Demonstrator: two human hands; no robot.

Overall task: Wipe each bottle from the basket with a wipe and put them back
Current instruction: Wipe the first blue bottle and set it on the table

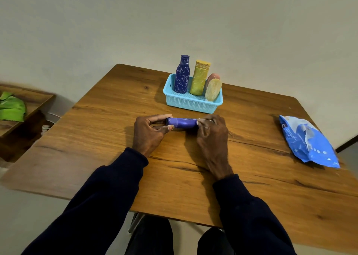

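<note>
A purple bottle (pixel 182 123) lies sideways just above the wooden table (pixel 193 173), held between both hands. My left hand (pixel 149 134) pinches its left end. My right hand (pixel 212 136) wraps the right end, with a bit of white wipe (pixel 201 121) showing under its fingers. Behind them stands a light blue basket (pixel 190 102). In it are a dark blue bottle (pixel 182 74), a yellow bottle (pixel 199 78), a pale yellow bottle (pixel 213 90) and a pink one (pixel 212 76) partly hidden behind it.
A blue pack of wipes (pixel 308 140) lies near the table's right edge. To the left, lower than the table, is a wooden shelf (pixel 25 107) with a green cloth (pixel 11 109) on it. A plain wall stands close behind the table.
</note>
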